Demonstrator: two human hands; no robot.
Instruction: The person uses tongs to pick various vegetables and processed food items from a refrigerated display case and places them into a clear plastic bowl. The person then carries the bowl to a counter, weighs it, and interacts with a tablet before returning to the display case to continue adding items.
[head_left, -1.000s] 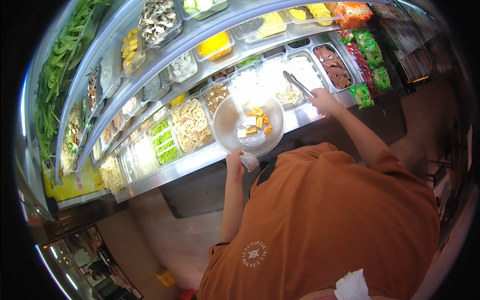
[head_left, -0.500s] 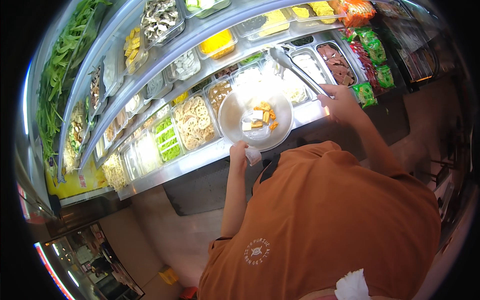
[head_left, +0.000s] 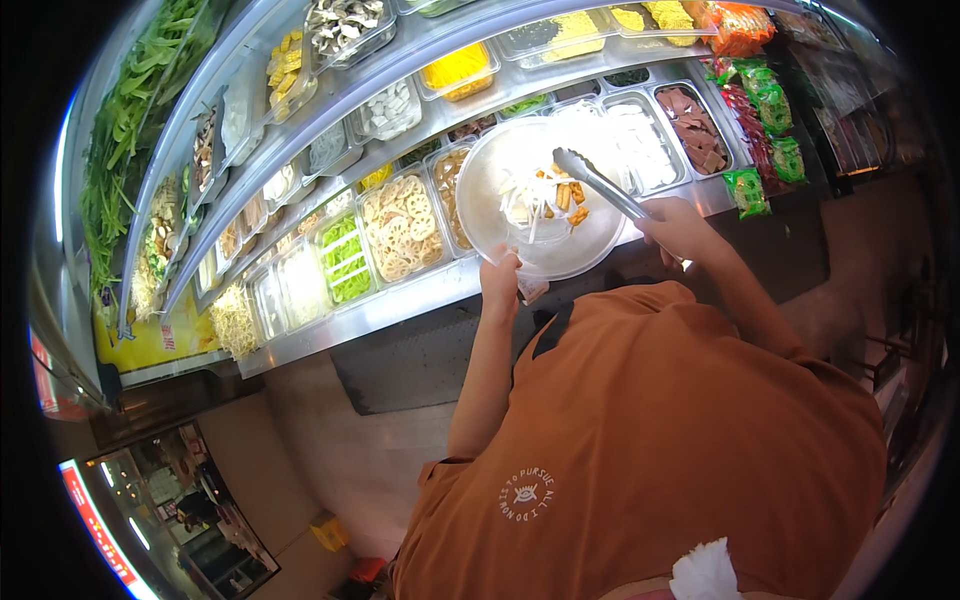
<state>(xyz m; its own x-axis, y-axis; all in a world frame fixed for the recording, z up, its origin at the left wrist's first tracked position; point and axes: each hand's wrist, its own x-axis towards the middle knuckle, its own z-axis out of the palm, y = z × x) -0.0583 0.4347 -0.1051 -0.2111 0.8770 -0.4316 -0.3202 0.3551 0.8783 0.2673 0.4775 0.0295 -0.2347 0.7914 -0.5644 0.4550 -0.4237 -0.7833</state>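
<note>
My left hand (head_left: 500, 284) is closed on the near left rim of a large translucent bowl (head_left: 482, 232), with a small pale tag (head_left: 534, 290) hanging beside the fingers. White strips (head_left: 528, 200) lie loosely piled inside the bowl, next to orange-brown pieces (head_left: 574, 212). Metal tongs (head_left: 612, 188) are gripped in my right hand (head_left: 684, 230). Their tips hang over the bowl, just above the food; whether anything is between them cannot be made out. Bright glare washes out the trays behind the bowl.
Trays of sliced lotus root (head_left: 402, 228), green strips (head_left: 346, 262) and reddish-brown slices (head_left: 690, 128) line the lit counter. A curved clear shelf edge (head_left: 400, 78) runs above them. Green packets (head_left: 766, 100) are at the right, leafy greens (head_left: 130, 150) at the far left.
The tongs have come from over the trays down to the bowl. White strips now lie in it, covering part of the pieces there. The bowl sits slightly farther forward and to the right.
</note>
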